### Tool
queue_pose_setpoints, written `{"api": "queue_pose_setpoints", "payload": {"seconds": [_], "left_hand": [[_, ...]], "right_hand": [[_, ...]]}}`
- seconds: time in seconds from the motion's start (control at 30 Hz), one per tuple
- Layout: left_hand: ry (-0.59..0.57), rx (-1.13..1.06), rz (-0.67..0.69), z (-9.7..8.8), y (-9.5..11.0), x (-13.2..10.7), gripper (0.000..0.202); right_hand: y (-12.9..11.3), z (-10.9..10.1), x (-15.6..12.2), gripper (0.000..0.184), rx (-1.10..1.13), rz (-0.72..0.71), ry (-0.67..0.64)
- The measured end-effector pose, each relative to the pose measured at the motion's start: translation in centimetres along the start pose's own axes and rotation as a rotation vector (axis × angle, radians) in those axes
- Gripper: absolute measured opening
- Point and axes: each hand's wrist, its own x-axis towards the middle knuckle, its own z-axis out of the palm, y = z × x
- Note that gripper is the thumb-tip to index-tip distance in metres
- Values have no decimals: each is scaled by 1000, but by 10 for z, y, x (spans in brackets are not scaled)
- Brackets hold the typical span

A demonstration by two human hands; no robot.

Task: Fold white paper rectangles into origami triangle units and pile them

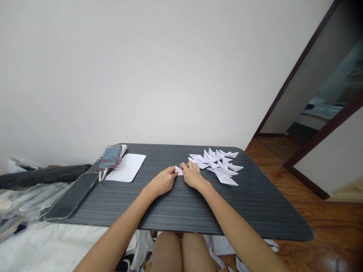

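A small folded piece of white paper [178, 171] lies on the dark table between my two hands. My left hand [163, 180] pinches its left side with thumb and fingertips. On the other side, the bent fingers of my right hand [193, 175] grip the paper and cover part of it. Just beyond my right hand is a group of several folded white paper boats [224, 166], some overlapping. A stack of flat white paper sheets [130, 168] rests to the left of my left hand.
The black, fine-grained table [181, 215] stands against a white wall [181, 75]. At its left edge lies a phone [72, 195] with a white cable [102, 175] by it. A pixelated object [110, 158] sits partly over the paper stack. White plastic bags [42, 241] fill the lower left.
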Motion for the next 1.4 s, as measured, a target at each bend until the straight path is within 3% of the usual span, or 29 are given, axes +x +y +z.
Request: {"api": "queue_pose_setpoints", "payload": {"seconds": [0.2, 0.37, 0.57, 0.77, 0.87, 1.03, 1.2, 1.33, 1.4], "left_hand": [[95, 4, -120, 2, -14, -20, 26], [197, -151, -183, 4, -32, -33, 26], [230, -144, -194, 8, -25, -31, 28], [193, 28, -256, 1, -25, -51, 29], [217, 37, -322, -2, -24, -53, 26], [288, -21, -504, 9, -23, -36, 26], [354, -402, -504, 12, -28, -18, 18], [433, -1031, -537, -4, -33, 0, 33], [387, -1341, -497, -13, -34, 10, 39]], "right_hand": [[8, -3, 0, 36, -23, 39, 18], [7, 2, 4, 23, 83, -30, 95], [-2, 10, 9, 27, 193, -137, 88], [-3, 11, 9, 20, 223, -73, 57], [-3, 11, 7, 23, 223, -92, 81], [-3, 10, 4, 33, 223, -161, 89], [0, 5, 7, 13, 455, -212, 124], [4, -7, 13, 6, 867, -285, 155], [7, -15, 15, 10, 1016, -278, 138]]}}
